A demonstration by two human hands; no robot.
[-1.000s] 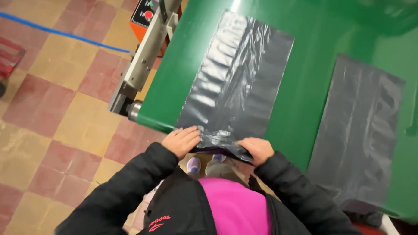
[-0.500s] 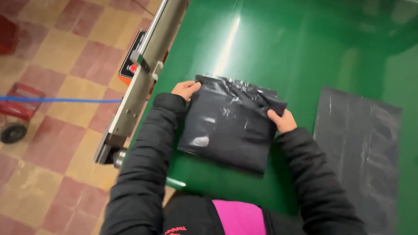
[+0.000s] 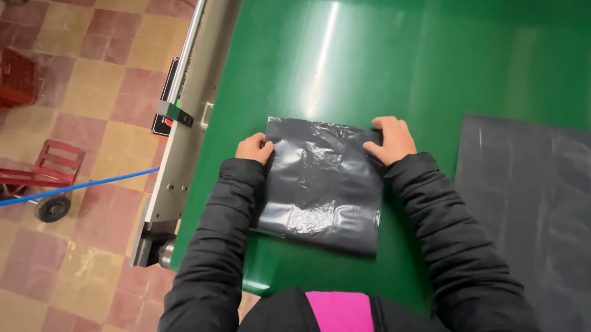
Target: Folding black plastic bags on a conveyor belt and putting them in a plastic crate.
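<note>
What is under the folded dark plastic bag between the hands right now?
The folded dark plastic bag lies flat on the green table. The left hand and right hand press its far corners. Anything inside or beneath it is covered.

There is one view only, from a camera worn on the person's head. It looks steeply down and forward over the chest and both black sleeves onto the green counter (image 3: 383,45), close enough that the forearms fill the lower frame. The counter's metal side rail (image 3: 188,124) runs up the left, with the tiled floor (image 3: 78,128) beyond it.
</note>
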